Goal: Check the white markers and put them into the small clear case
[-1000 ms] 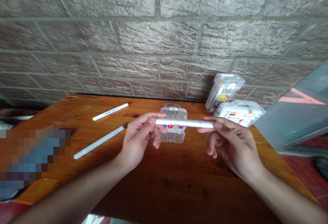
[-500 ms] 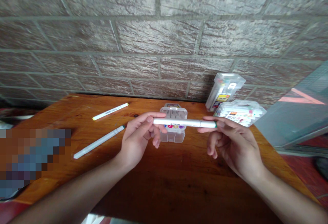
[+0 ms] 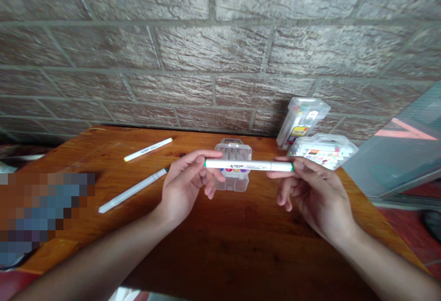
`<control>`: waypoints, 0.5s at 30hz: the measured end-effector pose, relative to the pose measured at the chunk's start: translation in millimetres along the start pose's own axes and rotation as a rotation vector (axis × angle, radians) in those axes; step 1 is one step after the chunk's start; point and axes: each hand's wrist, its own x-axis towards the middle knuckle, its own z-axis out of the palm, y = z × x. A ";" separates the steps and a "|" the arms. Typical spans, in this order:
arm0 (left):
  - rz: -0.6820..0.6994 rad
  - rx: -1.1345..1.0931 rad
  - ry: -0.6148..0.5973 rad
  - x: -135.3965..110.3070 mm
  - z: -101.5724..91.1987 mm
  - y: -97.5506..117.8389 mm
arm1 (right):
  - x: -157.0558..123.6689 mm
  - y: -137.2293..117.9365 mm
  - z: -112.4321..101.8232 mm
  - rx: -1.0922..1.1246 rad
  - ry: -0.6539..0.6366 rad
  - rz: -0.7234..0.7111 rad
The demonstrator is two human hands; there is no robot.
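A white marker [image 3: 241, 165] with green ends is held level above the table, its printed side facing me. My left hand [image 3: 184, 184] pinches its left end between thumb and fingers. At the other end, my right hand [image 3: 317, 190] grips the green tip the same way. Behind the marker stands a small clear plastic case [image 3: 232, 184] with coloured dots on it, partly hidden by the marker and my fingers. To the left of my left hand lie a yellow-ended white marker [image 3: 148, 150] and a white marker with a dark green end [image 3: 132, 191].
A tall clear marker case [image 3: 302, 124] stands at the back right, with a wider case of markers [image 3: 339, 149] in front of it. The wooden table [image 3: 213, 246] meets a brick wall [image 3: 213, 48]. A blurred-out patch [image 3: 44, 218] covers the left side.
The marker has turned about its length, so its printed label now faces me more fully. Green now shows at its left end. Both hands have stayed nearly in place.
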 end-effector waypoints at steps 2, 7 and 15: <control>0.002 0.002 -0.002 0.5 0.2 0.2 | 0.0 0.2 0.4 -0.004 0.004 -0.003; 0.017 0.021 -0.010 0.7 -0.6 -0.2 | 0.5 1.8 0.5 -0.012 0.008 -0.015; 0.055 0.135 -0.025 -0.8 -1.6 -5.1 | -0.7 2.8 -0.4 -0.037 0.026 -0.038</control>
